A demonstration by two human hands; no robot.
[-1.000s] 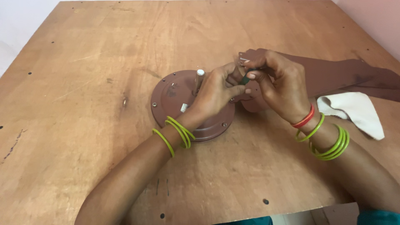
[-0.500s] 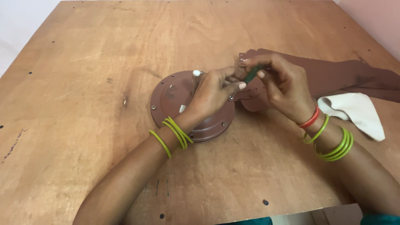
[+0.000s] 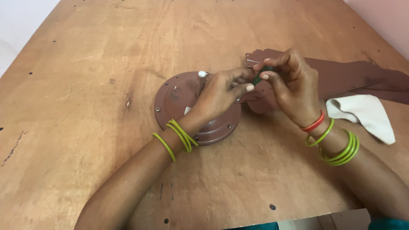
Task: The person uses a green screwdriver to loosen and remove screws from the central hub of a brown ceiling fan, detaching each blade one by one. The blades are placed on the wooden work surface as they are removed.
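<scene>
Since the earlier frame both hands stay almost in place. The left hand (image 3: 221, 91) rests on the round brown metal motor housing (image 3: 194, 108), fingers pressed together near the brown metal blade bracket (image 3: 260, 91). The right hand (image 3: 292, 85) pinches a small dark green tool handle (image 3: 258, 79) above that bracket. A white cloth (image 3: 364, 115) lies on the wooden worktop (image 3: 85, 85); no containers show.
</scene>
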